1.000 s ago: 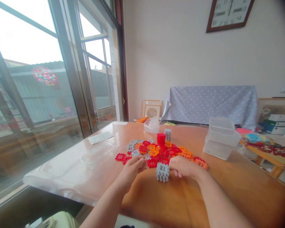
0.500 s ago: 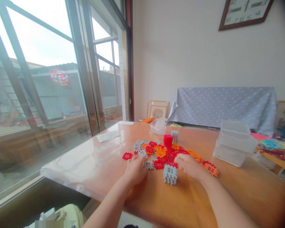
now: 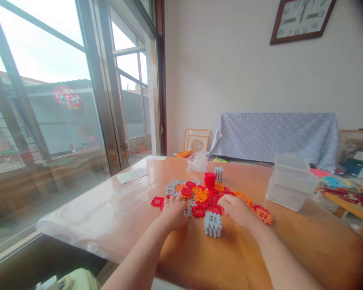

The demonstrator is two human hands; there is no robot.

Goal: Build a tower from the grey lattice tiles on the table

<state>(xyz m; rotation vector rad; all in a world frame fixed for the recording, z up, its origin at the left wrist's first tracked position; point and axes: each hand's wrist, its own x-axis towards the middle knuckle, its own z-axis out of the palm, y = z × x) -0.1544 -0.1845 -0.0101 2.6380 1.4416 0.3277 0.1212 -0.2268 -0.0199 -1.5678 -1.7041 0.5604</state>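
Note:
On the table lies a pile of red, orange and grey plastic interlocking tiles (image 3: 201,196). My left hand (image 3: 174,212) rests palm down at the pile's left edge, fingers stretched over grey and red tiles. A red tile (image 3: 157,201) lies just left of it. At the pile's right side is my right hand (image 3: 237,208), fingers curled together close to red tiles; whatever may be between them is hidden. Between my hands, nearer to me, sits a grey cube (image 3: 213,224) of joined tiles. Behind the pile stand a red cube (image 3: 210,180) and a grey block (image 3: 218,174).
Clear plastic boxes (image 3: 290,181) are stacked at the right. A small clear container (image 3: 197,162) stands at the back. On the left lie a clear lid (image 3: 129,194) and a paper sheet (image 3: 132,175). A window runs along the table's left side.
The whole view has shifted slightly. My left hand has spread out flatter over the tiles at the left edge. My right hand stays curled beside the pile, and the cubes stay put.

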